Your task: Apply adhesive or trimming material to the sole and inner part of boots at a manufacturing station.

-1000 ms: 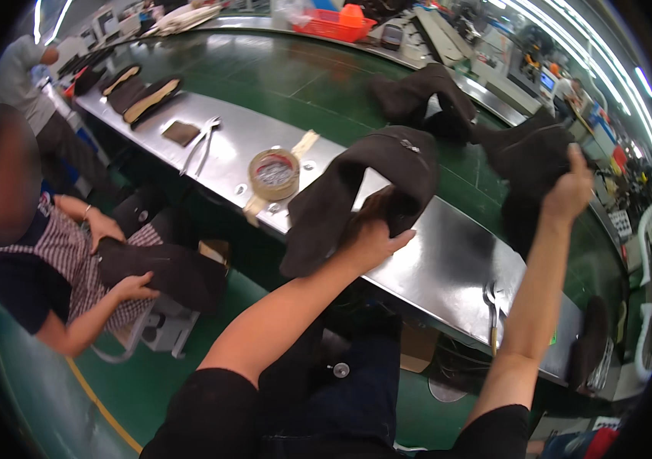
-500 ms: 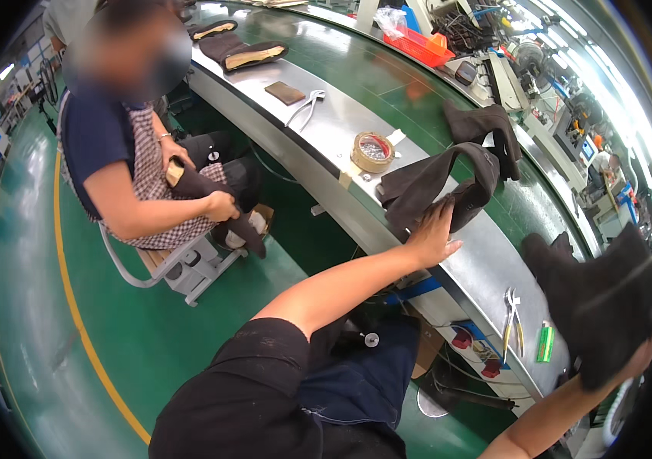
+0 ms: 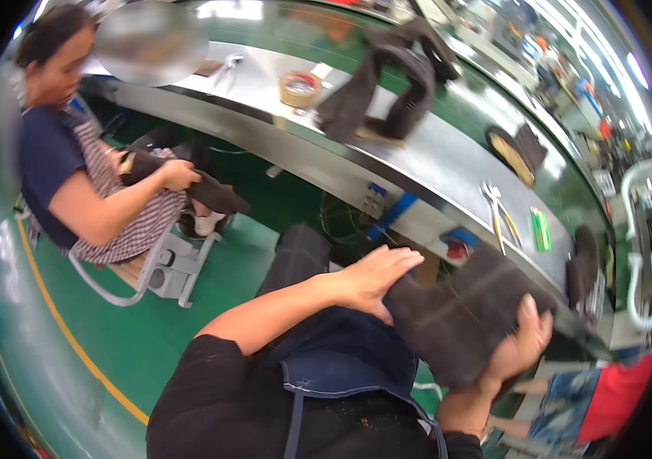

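A dark brown boot (image 3: 456,317) is held over my lap, just off the near edge of the bench. My right hand (image 3: 521,340) grips its right part, thumb on the near face and the other fingers hidden behind. At the boot's left end is my left hand (image 3: 376,281), fingers stretched out and thumb spread, close against the dark material; firm contact is not clear. On the bench beyond lie pincers with yellowish handles (image 3: 500,218) and a small green pack (image 3: 542,229).
Several dark boots (image 3: 399,80) stand on the bench, beside a tape roll (image 3: 301,89) and pliers (image 3: 226,70). A boot with a tan sole (image 3: 513,157) lies on the green belt. A seated co-worker (image 3: 89,176) at left handles another boot. Someone in red (image 3: 621,402) is at lower right.
My right hand has brought the boot from over the bench's right end to my lap. My left hand has left the boots on the bench and come to this one. The view has shifted.
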`<state>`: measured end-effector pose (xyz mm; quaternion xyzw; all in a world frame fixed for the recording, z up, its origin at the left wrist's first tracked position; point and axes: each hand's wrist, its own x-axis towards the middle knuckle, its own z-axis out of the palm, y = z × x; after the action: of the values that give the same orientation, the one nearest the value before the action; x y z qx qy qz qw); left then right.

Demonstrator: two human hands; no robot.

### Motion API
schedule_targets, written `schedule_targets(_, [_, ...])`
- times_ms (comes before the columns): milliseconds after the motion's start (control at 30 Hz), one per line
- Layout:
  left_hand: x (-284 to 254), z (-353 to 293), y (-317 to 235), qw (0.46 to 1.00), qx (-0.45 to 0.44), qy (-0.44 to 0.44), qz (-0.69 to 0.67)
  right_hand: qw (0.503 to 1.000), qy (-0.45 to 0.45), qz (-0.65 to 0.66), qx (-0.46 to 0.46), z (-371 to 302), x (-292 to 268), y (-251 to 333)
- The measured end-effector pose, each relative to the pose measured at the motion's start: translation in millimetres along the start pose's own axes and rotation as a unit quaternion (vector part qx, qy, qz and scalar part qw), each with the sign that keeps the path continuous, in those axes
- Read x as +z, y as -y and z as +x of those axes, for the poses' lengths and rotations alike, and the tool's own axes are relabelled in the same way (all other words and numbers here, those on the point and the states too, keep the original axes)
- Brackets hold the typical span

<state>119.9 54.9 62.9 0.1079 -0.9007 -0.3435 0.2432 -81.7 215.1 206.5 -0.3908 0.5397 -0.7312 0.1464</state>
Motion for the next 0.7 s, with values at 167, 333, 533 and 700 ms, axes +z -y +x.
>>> schedule_targets(167, [43,-35,-8,0.979,-0.093,-0.023,-0.182,0.989,0.015,0.02,0.147,8,29,-60])
schedule_targets(333, [64,-64,-14,0.922,-0.234,-0.058,-0.304,0.957,0.04,0.008,0.286,7,38,-141])
schedule_targets(533, [100,-103,-4,0.83,-0.311,-0.13,-0.444,0.9,0.123,0.114,0.402,-35,60,-179])
schedule_targets(700, [96,-105,-5,0.817,-0.334,-0.137,-0.45,0.918,0.197,0.055,0.34,-49,52,-187])
